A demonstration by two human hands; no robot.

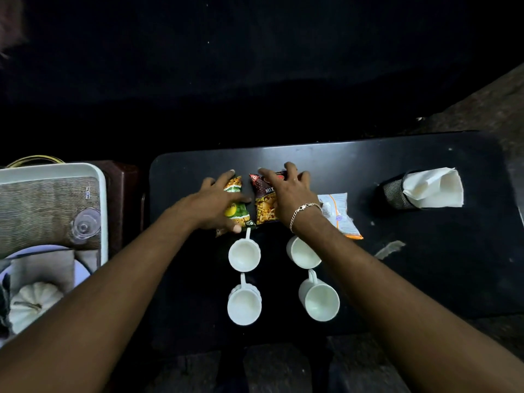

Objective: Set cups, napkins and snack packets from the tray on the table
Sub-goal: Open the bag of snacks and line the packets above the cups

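Note:
Several white cups stand in two rows on the black table (425,279); the near-left cup (244,307) and near-right cup (321,303) are in full view. My left hand (218,202) lies flat on a green snack packet (236,205). My right hand (289,194), with a chain bracelet at the wrist, rests spread on a dark red mix packet (265,207). A white and orange packet (338,214) lies to the right, partly under my right wrist. White napkins (433,188) stick out of a black mesh holder (395,192) at the far right.
A white tray (103,194) lined with a woven mat stands on a side surface to the left, holding a clear upturned glass (85,226), a plate (82,269) and a white pumpkin-shaped piece (32,303). The background is dark. A pale smear (390,249) marks the table.

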